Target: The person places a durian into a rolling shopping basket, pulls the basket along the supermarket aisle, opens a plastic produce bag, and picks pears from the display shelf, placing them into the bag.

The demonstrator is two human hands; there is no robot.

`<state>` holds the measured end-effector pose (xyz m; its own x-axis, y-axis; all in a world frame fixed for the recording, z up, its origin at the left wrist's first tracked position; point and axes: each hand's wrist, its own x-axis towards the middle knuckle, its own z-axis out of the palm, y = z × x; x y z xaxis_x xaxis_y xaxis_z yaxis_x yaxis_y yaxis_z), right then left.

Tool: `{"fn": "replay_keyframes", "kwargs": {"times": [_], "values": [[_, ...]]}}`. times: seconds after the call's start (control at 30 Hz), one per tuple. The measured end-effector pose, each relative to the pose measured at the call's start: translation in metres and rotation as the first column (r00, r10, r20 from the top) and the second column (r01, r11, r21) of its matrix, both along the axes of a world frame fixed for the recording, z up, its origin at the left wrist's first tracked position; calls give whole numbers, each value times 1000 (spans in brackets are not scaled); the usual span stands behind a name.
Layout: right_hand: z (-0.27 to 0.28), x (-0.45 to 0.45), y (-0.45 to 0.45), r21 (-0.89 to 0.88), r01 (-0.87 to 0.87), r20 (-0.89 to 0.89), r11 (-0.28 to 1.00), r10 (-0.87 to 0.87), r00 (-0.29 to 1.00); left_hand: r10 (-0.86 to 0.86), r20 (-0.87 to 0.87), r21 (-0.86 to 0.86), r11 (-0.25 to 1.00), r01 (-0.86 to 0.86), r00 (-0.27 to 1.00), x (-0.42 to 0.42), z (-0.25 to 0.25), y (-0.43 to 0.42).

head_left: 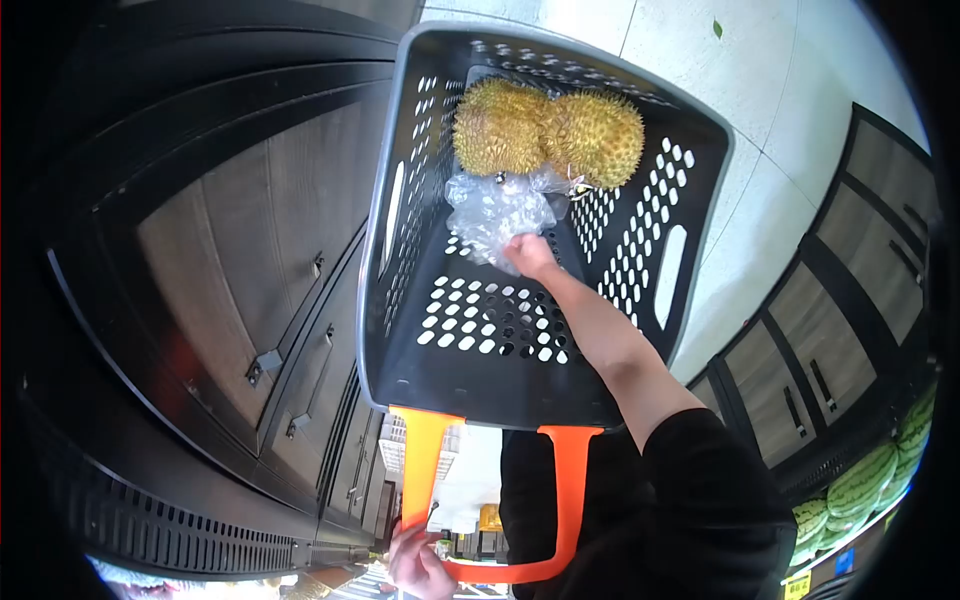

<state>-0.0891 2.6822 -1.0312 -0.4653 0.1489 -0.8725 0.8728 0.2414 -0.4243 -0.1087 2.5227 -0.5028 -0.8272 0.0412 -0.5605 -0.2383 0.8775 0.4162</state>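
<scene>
Inside a black shopping basket (pixel 480 385) with perforated walls lie two spiky yellow-green durians (pixel 500 128), side by side at the far end. Against them rests a crumpled clear plastic bag (pixel 495 212). My right hand (pixel 528 256) reaches into the basket, its fingers closed on the near edge of the bag. At the lower left, my left hand (pixel 418 562) is wrapped round the corner of the basket's orange handle (pixel 570 490).
Dark cabinets with wooden panels (pixel 230 240) stand at the left, and similar ones (pixel 800 370) at the right. Watermelons (pixel 860 485) lie at the lower right. Pale floor tiles (pixel 760 210) show beyond the basket, with a small green leaf (pixel 717 29).
</scene>
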Motion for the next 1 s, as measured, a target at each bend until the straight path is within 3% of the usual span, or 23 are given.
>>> {"fn": "replay_keyframes", "kwargs": {"times": [0.07, 0.13, 0.17, 0.3, 0.37, 0.43, 0.47, 0.5, 0.53, 0.57, 0.63, 0.67, 0.73, 0.77, 0.83, 0.87, 0.9, 0.97, 1.0], "values": [[40, -6, 6, -337, 233, 40, 912, -233, 972, -32, -48, -33, 999, 31, 998, 6, -3, -7], [92, -20, 14, -542, 449, 205, 710, -406, 891, -10, -61, -66, 998, 6, 998, 3, -4, -4], [127, -29, 23, -580, 468, 230, 666, -418, 879, 40, -50, -60, 997, -43, 998, -3, -1, 6], [235, -24, 54, -740, 469, 203, 482, -504, 839, -73, -120, -20, 997, 71, 990, -4, -1, 1], [291, -13, 65, -750, 603, 284, 272, -692, 664, -73, -135, -28, 997, 70, 988, -2, -1, -1], [293, 22, 78, -819, 499, 236, 284, -626, 743, -43, -166, -28, 999, 39, 985, 0, -1, -2], [289, 35, 74, -614, 354, -34, 705, -472, 881, 22, -136, -18, 1000, -25, 990, 1, 1, -2], [290, 42, 73, -249, 143, -215, 958, -199, 956, 34, -153, -1, 999, -35, 988, 2, -1, -5], [315, 37, 83, -161, 177, -251, 971, -214, 944, 8, -168, -11, 1000, -10, 986, 3, -2, -9], [328, 37, 83, -503, 524, 19, 687, -598, 802, -19, -182, -22, 1000, 16, 983, 4, -2, -11], [368, 35, 94, -597, 557, 59, 578, -660, 749, -35, -226, -16, 999, 33, 974, 2, -3, -11], [391, 34, 94, -592, 547, 44, 592, -654, 755, -63, -245, -28, 998, 58, 968, 2, 1, -10], [429, 27, 90, -601, 703, 115, 380, -829, 548, -51, -226, -42, 998, 43, 973, 0, 7, -5], [424, 37, 89, -600, 696, 101, 394, -826, 555, -59, -238, -47, 998, 49, 970, 2, 9, -5], [377, 66, 83, -400, 637, -133, 659, -730, 671, -71, -245, -49, 997, 61, 967, 6, 10, -7], [363, 76, 77, -229, 640, -173, 733, -678, 715, -95, -248, -60, 995, 83, 964, 5, 8, -8], [349, 80, 72, -224, 644, -184, 732, -680, 709, -99, -253, -49, 995, 89, 962, 4, 6, -10], [325, 94, 60, 251, 413, -298, 876, -336, 894, -122, -313, 9, 991, 131, 942, 7, 3, -16], [316, 96, 55, 161, 513, -261, 843, -465, 846, -122, -295, 5, 992, 130, 948, 7, 3, -15]]}}
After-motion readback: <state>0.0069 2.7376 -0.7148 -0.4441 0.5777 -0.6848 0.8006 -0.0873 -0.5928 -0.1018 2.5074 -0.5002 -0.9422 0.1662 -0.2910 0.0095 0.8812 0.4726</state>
